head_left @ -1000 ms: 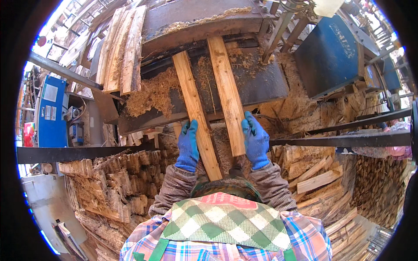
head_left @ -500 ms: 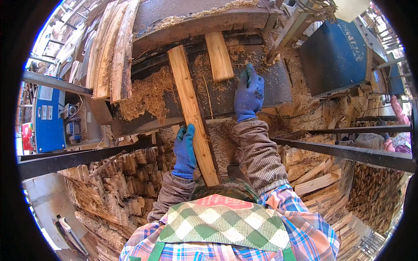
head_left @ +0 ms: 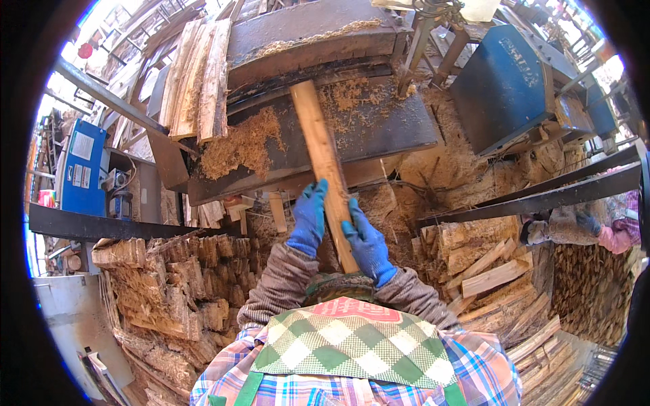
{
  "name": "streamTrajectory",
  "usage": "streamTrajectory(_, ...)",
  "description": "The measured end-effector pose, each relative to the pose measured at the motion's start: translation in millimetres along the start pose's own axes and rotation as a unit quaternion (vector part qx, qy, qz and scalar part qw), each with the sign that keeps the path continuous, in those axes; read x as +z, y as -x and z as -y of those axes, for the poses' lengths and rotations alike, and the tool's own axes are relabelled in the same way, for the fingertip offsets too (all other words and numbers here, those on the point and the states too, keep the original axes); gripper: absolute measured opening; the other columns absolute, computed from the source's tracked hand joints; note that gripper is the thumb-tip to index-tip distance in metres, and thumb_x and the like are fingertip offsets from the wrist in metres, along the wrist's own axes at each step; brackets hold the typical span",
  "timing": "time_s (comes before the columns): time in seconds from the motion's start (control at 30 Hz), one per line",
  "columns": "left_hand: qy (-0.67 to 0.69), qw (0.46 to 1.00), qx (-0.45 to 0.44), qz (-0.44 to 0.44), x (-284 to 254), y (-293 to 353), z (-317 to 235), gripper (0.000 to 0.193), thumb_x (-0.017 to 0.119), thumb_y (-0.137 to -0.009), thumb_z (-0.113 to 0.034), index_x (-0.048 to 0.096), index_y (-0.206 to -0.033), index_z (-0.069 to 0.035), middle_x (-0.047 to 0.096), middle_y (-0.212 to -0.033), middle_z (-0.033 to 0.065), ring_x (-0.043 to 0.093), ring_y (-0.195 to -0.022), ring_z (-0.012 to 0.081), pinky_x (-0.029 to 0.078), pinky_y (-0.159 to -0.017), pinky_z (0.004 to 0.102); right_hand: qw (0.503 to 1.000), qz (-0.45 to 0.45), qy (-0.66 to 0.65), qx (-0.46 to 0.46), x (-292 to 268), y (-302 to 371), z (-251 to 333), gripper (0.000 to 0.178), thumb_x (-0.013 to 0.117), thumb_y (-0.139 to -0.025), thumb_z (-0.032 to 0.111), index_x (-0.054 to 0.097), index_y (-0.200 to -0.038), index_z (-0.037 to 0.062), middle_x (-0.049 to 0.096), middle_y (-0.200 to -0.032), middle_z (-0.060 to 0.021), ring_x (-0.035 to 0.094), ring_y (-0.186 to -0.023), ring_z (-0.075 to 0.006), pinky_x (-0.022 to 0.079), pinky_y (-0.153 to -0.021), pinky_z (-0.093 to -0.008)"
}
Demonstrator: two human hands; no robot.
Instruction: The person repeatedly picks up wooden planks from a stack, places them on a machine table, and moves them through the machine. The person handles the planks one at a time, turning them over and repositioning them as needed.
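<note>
A long rough-sawn plank (head_left: 319, 145), with bark along its right edge, runs from my body out over the dark metal machine table (head_left: 389, 132). Its far end lies near the black roller or bar at the back of the table. My left hand (head_left: 310, 215), in a blue glove, grips the plank's left edge. Lower down, my right hand (head_left: 369, 242), gloved alike, is closed around the right edge, thumb on top. The plank hides part of both hands' fingers.
Sawdust (head_left: 247, 145) is heaped on the table's left, beside several stacked boards (head_left: 200, 81). Blue machine housings (head_left: 504, 88) stand at right. Dark metal rails (head_left: 535, 206) flank me, with piled wood slabs (head_left: 162, 291) on both sides. Another person's sleeve (head_left: 616, 235) shows far right.
My right hand has come back from the table onto the long plank. The shorter board has gone from sight at the table's back. The view has shifted, and the plank is slightly blurred.
</note>
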State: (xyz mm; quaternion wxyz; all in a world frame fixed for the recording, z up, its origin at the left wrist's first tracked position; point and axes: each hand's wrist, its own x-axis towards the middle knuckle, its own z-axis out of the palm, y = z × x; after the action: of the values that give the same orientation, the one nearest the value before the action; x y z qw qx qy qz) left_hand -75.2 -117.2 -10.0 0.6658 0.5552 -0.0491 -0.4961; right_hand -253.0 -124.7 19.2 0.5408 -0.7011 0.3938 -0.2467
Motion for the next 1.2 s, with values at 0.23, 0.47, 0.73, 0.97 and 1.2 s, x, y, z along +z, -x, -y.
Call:
streamTrajectory(0.23, -0.313, 0.917, 0.182, 0.168, 46, 105, 5, 0.096, 0.075, -0.096, -0.032, 0.016, -0.163, 0.005, 0.037, -0.162, 0.0258, 0.047, -0.143, 0.0293, 0.043, -0.115, 0.0396, 0.993, -0.103, -0.065, 0.009, -53, -21, 0, 0.051, 0.059, -0.106, 0.012, 0.047, -0.154, 0.0031, 0.058, -0.151, -0.017, 0.059, -0.13, -0.0155, 0.053, -0.1, -0.0308)
streamTrajectory(0.47, -0.483, 0.789, 0.331, 0.186, 56, 107, 3, 0.1, 0.08, -0.091, -0.031, 0.02, -0.164, 0.002, 0.041, -0.156, 0.0307, 0.045, -0.144, 0.0445, 0.039, -0.118, 0.0484, 0.995, -0.073, -0.05, 0.052, -83, -59, 44, 0.049, 0.059, -0.106, 0.013, 0.049, -0.153, 0.0034, 0.058, -0.151, -0.0126, 0.058, -0.128, -0.0125, 0.052, -0.1, -0.0309)
streamTrajectory(0.73, -0.68, 0.618, 0.388, 0.072, 72, 37, 15, 0.099, 0.062, -0.092, -0.064, 0.024, -0.164, -0.007, 0.035, -0.161, 0.0253, 0.019, -0.153, 0.0511, 0.02, -0.122, 0.0669, 0.931, -0.275, 0.188, -0.15, -74, -125, -11, 0.034, 0.069, -0.098, 0.006, 0.067, -0.131, -0.0005, 0.07, -0.119, -0.0178, 0.069, -0.107, -0.0309, 0.057, -0.092, -0.0382)
streamTrajectory(0.97, -0.723, 0.568, 0.392, -0.015, 92, -53, -36, 0.081, 0.066, -0.095, -0.048, 0.036, -0.161, -0.011, 0.036, -0.164, 0.0173, 0.024, -0.154, 0.0457, 0.019, -0.124, 0.0631, 0.903, -0.348, 0.18, -0.178, -68, -230, 2, 0.035, 0.069, -0.096, 0.004, 0.069, -0.131, 0.0047, 0.068, -0.117, -0.0172, 0.066, -0.106, -0.0336, 0.055, -0.093, -0.0405)
streamTrajectory(1.2, -0.692, 0.606, 0.377, -0.108, 101, -78, -37, 0.068, 0.053, -0.105, -0.044, 0.038, -0.159, -0.006, 0.035, -0.165, 0.0181, 0.03, -0.153, 0.0407, 0.022, -0.125, 0.0603, 0.925, -0.333, 0.141, -0.115, -57, -258, 0, 0.036, 0.061, -0.105, 0.024, 0.065, -0.137, 0.0069, 0.066, -0.117, -0.0185, 0.063, -0.111, -0.035, 0.051, -0.098, -0.0448)
